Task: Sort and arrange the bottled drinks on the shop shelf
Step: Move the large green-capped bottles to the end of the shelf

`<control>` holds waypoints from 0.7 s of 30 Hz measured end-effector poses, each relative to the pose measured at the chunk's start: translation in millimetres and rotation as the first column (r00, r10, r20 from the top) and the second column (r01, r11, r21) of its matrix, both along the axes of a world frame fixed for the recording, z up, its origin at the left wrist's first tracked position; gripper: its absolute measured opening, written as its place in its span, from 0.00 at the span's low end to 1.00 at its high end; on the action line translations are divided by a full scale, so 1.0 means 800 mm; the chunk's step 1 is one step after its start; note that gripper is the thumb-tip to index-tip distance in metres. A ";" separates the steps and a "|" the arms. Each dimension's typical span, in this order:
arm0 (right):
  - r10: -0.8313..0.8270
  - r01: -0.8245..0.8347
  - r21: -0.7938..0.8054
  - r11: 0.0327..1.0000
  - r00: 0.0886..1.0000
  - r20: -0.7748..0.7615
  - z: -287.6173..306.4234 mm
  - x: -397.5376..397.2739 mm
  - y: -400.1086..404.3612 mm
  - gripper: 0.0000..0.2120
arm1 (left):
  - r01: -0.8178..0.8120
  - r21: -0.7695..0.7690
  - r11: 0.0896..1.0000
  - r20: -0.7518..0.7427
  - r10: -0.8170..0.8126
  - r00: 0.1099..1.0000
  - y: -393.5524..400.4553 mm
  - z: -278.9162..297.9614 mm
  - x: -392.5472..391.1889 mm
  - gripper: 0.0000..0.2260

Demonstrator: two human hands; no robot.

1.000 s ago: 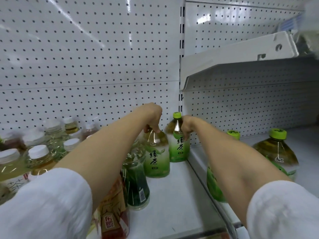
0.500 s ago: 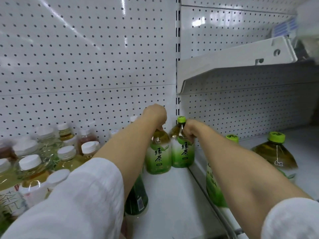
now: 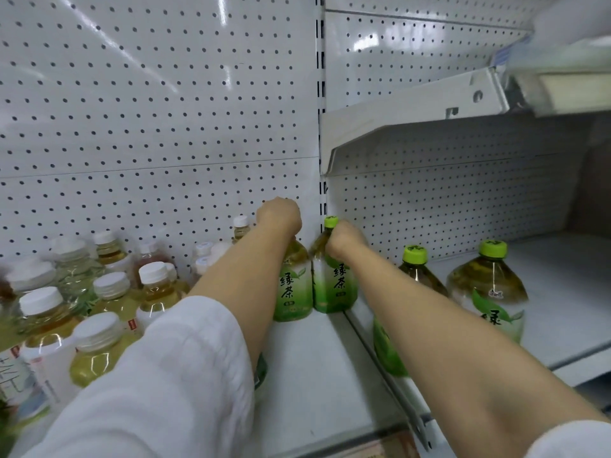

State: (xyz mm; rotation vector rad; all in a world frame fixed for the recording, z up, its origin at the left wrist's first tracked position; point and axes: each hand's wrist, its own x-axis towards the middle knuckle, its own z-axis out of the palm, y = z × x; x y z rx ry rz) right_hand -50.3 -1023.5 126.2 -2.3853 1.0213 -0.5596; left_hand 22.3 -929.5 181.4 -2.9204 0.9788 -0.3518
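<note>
Two small green-tea bottles are seen upright and touching side by side at the back right corner of the left shelf (image 3: 317, 365), against the pegboard back panel (image 3: 148, 127) and next to the slotted upright (image 3: 320, 94). The left green-tea bottle (image 3: 294, 285) is gripped at its top by the left hand (image 3: 279, 217), fingers curled down over the cap so that the cap is hidden. The right green-tea bottle (image 3: 334, 282) is held at the neck by the right hand (image 3: 345, 241), fingers curled round just below the bright green cap (image 3: 330, 222), which remains exposed. Both grips are thus clamped on bottles. White sleeves (image 3: 158, 385) are noted on both forearms. To the left, a crowded group of white-capped bottles (image 3: 109, 305) with pale yellow and amber drinks is recorded, partly blurred; a dark green bottle (image 3: 260, 371) is mostly hidden beneath the left forearm. On the adjoining right shelf (image 3: 562, 292), two larger green-capped tea bottles are seen: the nearer large bottle (image 3: 415, 269) partly covered by the right forearm, the farther large bottle (image 3: 489, 292) standing clear just to its right. An upper shelf bracket (image 3: 413, 114) is seen above the right bay; whatever lies on it at top right is too blurred to identify
</note>
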 end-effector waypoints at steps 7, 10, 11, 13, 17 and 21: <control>0.199 -0.212 -0.584 0.784 0.976 -0.087 0.011 -0.121 0.077 0.17 | 0.034 -0.273 0.961 0.040 -0.024 0.999 0.011 -0.013 -0.063 0.14; 0.288 -0.140 -0.765 0.628 0.956 0.061 -0.013 -0.185 0.084 0.20 | 0.220 -0.582 0.783 0.070 -0.221 0.973 0.025 -0.033 -0.117 0.20; 0.304 -0.113 -0.792 0.600 0.948 0.095 -0.019 -0.203 0.079 0.20 | 0.262 -0.663 0.701 0.050 -0.308 0.950 0.029 -0.047 -0.136 0.19; 0.308 -0.066 -0.827 0.559 0.942 0.133 -0.029 -0.234 0.063 0.19 | 0.263 -0.773 0.577 -0.057 -0.477 0.877 0.035 -0.077 -0.173 0.17; 0.280 0.052 -0.838 0.543 0.930 0.238 -0.043 -0.281 0.028 0.14 | 0.159 -0.837 0.524 -0.345 -0.731 0.589 0.021 -0.124 -0.223 0.16; 0.287 0.044 -0.818 0.573 0.925 0.251 -0.067 -0.305 0.000 0.17 | 0.197 -0.838 0.509 -0.249 -0.677 0.693 -0.006 -0.153 -0.233 0.41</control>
